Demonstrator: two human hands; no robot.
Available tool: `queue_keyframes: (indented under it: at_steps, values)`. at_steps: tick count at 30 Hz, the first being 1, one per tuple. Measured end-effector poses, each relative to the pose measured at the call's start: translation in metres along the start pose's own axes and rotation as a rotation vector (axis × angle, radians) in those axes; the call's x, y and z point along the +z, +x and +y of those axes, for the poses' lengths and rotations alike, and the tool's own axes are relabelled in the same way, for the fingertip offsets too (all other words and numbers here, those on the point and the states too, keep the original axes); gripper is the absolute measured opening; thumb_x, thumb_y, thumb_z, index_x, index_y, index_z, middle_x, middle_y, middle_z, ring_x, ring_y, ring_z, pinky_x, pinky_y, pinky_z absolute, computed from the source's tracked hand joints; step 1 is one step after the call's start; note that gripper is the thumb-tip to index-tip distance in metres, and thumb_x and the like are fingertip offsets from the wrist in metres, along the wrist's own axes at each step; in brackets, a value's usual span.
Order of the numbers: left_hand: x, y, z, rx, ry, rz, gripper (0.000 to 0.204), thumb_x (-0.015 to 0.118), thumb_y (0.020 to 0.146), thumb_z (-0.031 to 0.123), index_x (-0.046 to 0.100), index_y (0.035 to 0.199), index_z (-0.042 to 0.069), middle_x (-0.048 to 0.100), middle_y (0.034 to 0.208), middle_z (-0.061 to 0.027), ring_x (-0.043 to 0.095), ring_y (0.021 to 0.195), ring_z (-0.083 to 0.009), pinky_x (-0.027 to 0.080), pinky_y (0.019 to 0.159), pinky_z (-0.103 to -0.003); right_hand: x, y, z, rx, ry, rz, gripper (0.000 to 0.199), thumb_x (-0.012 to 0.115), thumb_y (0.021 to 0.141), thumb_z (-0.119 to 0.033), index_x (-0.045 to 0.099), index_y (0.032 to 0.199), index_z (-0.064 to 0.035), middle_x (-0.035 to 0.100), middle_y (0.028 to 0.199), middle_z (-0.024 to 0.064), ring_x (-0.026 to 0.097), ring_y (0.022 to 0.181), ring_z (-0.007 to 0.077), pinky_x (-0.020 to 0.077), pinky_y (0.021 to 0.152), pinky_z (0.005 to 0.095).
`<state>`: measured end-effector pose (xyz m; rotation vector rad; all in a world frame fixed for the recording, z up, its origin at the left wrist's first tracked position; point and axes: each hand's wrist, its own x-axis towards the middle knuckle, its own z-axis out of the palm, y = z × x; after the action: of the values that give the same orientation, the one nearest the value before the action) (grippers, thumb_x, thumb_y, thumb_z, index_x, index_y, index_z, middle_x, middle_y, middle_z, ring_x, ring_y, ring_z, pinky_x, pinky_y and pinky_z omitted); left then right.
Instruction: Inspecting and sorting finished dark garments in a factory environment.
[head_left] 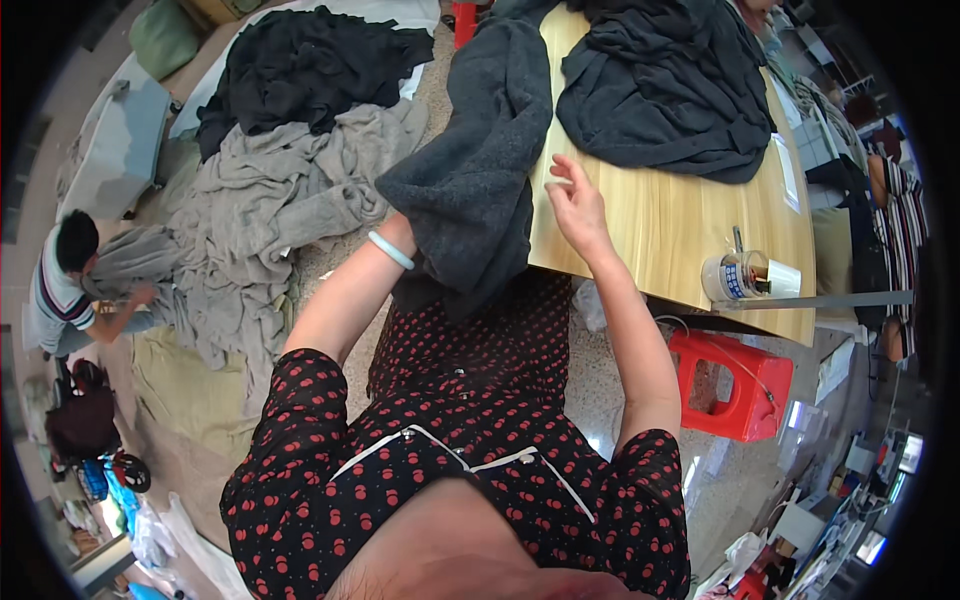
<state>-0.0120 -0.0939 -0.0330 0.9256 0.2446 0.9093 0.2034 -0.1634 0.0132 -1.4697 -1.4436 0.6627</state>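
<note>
A dark grey knitted garment [487,130] hangs over the left edge of the wooden table [680,230], its lower end falling in front of me. My left hand [402,232] reaches in under this cloth; only the wrist with a pale bangle [391,250] shows, and the fingers are covered. Above the table's near left part, my right hand [577,205] is raised beside the garment, fingers apart and somewhat curled, holding nothing. Farther back on the table lies a pile of dark grey knitwear [665,90].
Light grey knitwear [270,200] and black cloth [310,65] are heaped on the floor at left, where a person [75,280] crouches. A jar [735,277] stands near the table's right front corner. A red stool [735,385] is below it.
</note>
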Motion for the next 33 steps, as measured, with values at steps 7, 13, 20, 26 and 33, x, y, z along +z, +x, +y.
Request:
queue_keyframes:
  at_steps: [7, 13, 20, 26, 33]
  values:
    - [-0.004, 0.002, -0.011, -0.139, -0.113, -0.087, 0.038, 0.037, 0.093, 0.017, 0.035, 0.127, 0.0, 0.044, 0.124, -0.0121, 0.045, 0.111, -0.0206, 0.037, 0.097, -0.03, 0.045, 0.02, 0.038, 0.276, 0.319, -0.081, 0.043, 0.055, 0.081, -0.026, 0.051, 0.111, 0.0043, 0.06, 0.093, 0.0123, 0.056, 0.083, 0.0173, 0.0431, 0.077, 0.0276]
    - [0.017, -0.003, 0.01, -0.301, -0.209, 0.168, 0.035, 0.041, 0.091, 0.015, 0.038, 0.123, 0.0, 0.048, 0.118, -0.0116, 0.048, 0.107, -0.0195, 0.04, 0.093, -0.031, 0.031, 0.013, 0.04, 0.273, 0.329, -0.067, 0.022, 0.059, 0.078, -0.015, 0.06, 0.092, 0.0011, 0.058, 0.074, 0.0017, 0.051, 0.068, 0.0088, 0.0417, 0.065, 0.0209]
    - [-0.029, -0.016, 0.036, -0.127, 0.177, 0.016, 0.032, 0.043, 0.09, 0.018, 0.044, 0.118, 0.001, 0.051, 0.114, -0.0107, 0.051, 0.101, -0.0198, 0.043, 0.087, -0.032, -0.036, 0.008, -0.026, 0.141, 1.129, 0.069, 0.009, 0.051, 0.085, -0.006, 0.055, 0.093, -0.0029, 0.06, 0.088, 0.0037, 0.057, 0.08, 0.0109, 0.0446, 0.076, 0.0226]
    - [-0.015, -0.068, 0.105, -0.852, 1.2, 0.049, 0.02, 0.048, 0.08, 0.015, 0.062, 0.085, 0.002, 0.063, 0.079, -0.0109, 0.059, 0.069, -0.0155, 0.048, 0.065, -0.027, -0.05, -0.022, -0.057, 0.028, 0.976, 0.057, 0.014, 0.051, 0.084, -0.005, 0.055, 0.097, -0.0015, 0.06, 0.093, 0.0056, 0.056, 0.086, 0.0112, 0.0421, 0.081, 0.0229]
    - [0.056, -0.036, 0.103, -0.411, 0.479, 0.557, 0.063, 0.044, 0.082, 0.057, 0.045, 0.113, 0.002, 0.056, 0.086, -0.0093, 0.059, 0.077, -0.021, 0.048, 0.069, -0.03, -0.027, -0.066, -0.111, 0.055, 0.898, -0.167, 0.02, 0.051, 0.08, -0.002, 0.053, 0.1, 0.0016, 0.06, 0.093, 0.008, 0.056, 0.083, 0.0123, 0.0434, 0.078, 0.0241]
